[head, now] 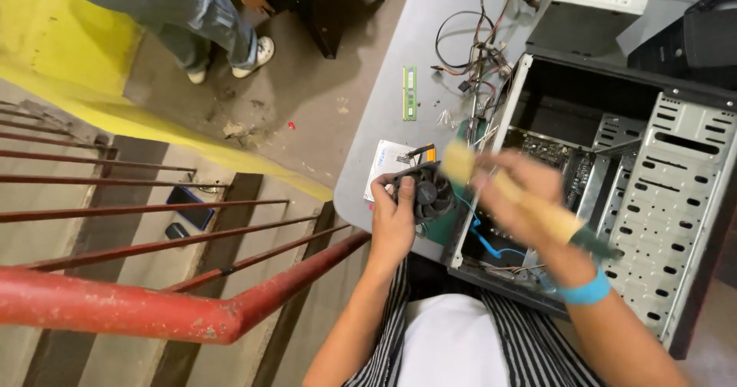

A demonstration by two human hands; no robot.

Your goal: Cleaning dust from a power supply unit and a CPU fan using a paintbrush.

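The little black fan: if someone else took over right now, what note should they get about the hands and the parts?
Left hand: holds the small black round cooling fan at the edge of the grey table.
Right hand: grips a wooden-handled brush, blurred, bristles at the fan.
Open grey metal computer case lies beside it; green memory stick lies loose on the table.
Done: fan is out of the case.
Left: cannot tell how clean it is.

I'm in a makeshift repair workshop: opened computer case at three o'clock, loose cables at one, red stair railing at eight.
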